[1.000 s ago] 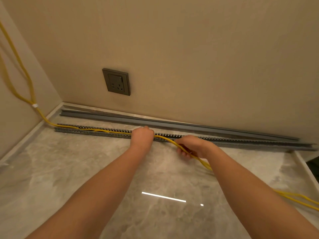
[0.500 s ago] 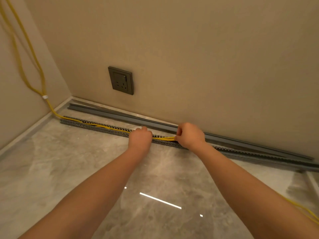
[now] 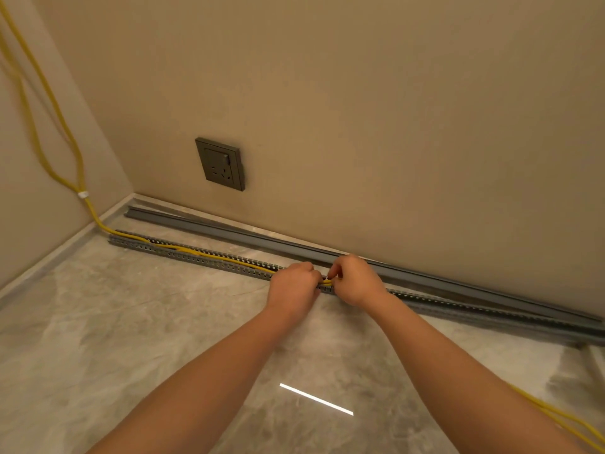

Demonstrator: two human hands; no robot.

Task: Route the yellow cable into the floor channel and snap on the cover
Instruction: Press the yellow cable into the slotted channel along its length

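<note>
The floor channel ran lengthwise along the wall base, left to right, with the cover lying loose between it and the wall. The yellow cable sat seated in the channel's left portion only. At mid-length, the left hand and right hand nearly touched, fingers closed on the cable directly above the slot. The unseated remainder lay rightward, nearer the right hand.

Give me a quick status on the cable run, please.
Left hand and right hand pinching yellow cable over channel. Cover off, by wall. Nothing obstructing.
</note>
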